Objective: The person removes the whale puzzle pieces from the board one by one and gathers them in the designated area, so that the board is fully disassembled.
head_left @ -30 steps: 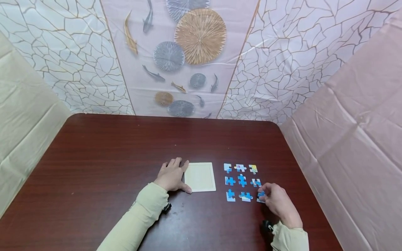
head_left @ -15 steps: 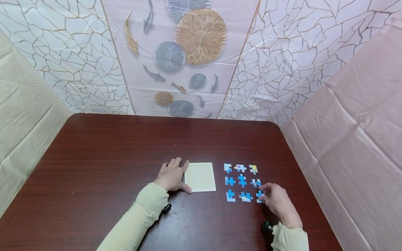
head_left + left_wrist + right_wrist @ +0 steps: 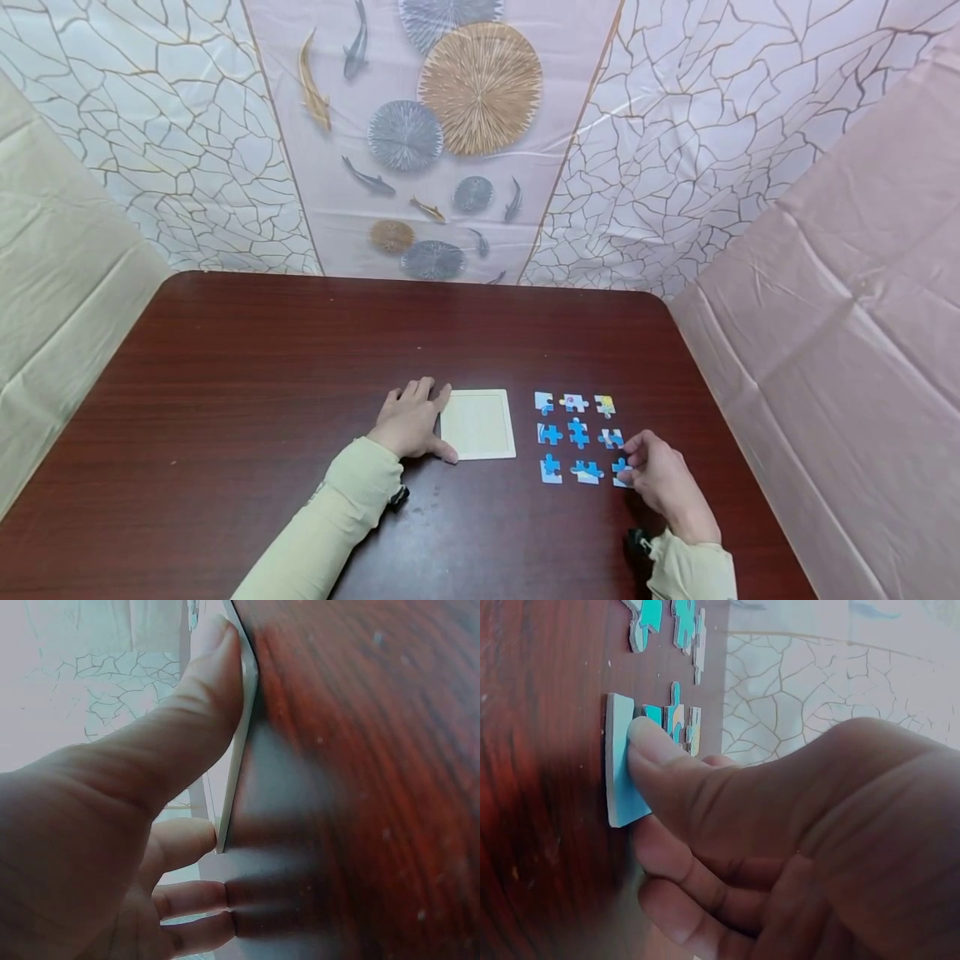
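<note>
My left hand (image 3: pixel 408 423), fingers spread, rests at the left side of a pale, square puzzle tray (image 3: pixel 478 425). In the left wrist view its thumb (image 3: pixel 214 682) lies along the tray's edge and a finger touches near a corner. My right hand (image 3: pixel 663 483) is at the lower right puzzle piece (image 3: pixel 620 469), which lies on the table. In the right wrist view the thumb (image 3: pixel 656 750) touches the blue face of this piece (image 3: pixel 622 769); the other fingers bend loosely beside it. Part of the piece is behind the thumb.
Several other jigsaw pieces, such as a blue one (image 3: pixel 578 432) and a yellow-cornered one (image 3: pixel 604 405), lie apart in rows right of the tray. Everything stands on a dark red-brown table (image 3: pixel 300 350). Patterned cloth (image 3: pixel 480 208) hangs behind the table's far edge.
The right hand's fingers have lifted slightly away from the lower right piece, so more of it shows. The left hand and the tray have stayed in place.
</note>
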`<state>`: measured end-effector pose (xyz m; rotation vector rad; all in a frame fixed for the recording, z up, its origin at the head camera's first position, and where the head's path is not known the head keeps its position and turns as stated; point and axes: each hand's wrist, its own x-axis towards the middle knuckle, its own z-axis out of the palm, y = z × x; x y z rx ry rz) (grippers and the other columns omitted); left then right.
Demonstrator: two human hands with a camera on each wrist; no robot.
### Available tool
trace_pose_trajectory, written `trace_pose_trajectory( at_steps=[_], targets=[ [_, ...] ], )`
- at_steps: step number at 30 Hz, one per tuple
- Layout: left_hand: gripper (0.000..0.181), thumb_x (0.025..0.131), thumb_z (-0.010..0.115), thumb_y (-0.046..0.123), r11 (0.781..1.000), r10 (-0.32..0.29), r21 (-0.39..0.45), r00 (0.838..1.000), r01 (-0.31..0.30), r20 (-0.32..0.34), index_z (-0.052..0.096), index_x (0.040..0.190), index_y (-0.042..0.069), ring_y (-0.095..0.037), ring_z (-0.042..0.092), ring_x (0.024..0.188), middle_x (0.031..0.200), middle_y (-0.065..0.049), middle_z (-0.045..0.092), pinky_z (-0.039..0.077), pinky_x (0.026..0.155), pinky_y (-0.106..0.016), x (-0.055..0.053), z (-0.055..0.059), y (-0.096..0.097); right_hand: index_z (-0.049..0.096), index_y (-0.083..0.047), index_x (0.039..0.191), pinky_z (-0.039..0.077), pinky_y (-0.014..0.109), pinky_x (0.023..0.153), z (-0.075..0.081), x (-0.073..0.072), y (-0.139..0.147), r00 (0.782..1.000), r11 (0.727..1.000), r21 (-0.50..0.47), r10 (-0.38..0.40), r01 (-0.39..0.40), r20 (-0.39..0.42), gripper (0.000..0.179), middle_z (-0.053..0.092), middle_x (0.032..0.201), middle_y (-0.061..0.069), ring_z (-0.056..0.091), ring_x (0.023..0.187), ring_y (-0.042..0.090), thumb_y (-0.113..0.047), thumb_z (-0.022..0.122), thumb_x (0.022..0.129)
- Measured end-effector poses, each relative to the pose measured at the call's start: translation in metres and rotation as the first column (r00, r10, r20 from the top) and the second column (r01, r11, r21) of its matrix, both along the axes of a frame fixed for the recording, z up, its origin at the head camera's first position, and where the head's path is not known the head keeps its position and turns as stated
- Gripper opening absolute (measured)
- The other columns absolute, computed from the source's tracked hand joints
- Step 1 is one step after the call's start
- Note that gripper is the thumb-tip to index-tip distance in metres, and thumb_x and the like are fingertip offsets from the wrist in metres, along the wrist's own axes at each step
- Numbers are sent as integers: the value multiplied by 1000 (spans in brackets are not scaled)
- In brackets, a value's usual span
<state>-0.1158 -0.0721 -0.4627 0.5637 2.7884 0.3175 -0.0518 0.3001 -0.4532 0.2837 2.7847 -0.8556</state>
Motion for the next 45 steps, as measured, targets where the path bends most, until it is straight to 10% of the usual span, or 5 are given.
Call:
trace_pose_trajectory(
  at_steps=[45],
  targets=[
    [114,63,77,69,1000,-8,16,1000,7,26,33,153,16,-30,34,131,146,-14,35,32,100,-53,-9,-5,1,56,2,94,45,33,58,0,1,-4,998,997,46,-65,66,-24,22,57,75,8,54,64,19,4,71,79]
  ],
)
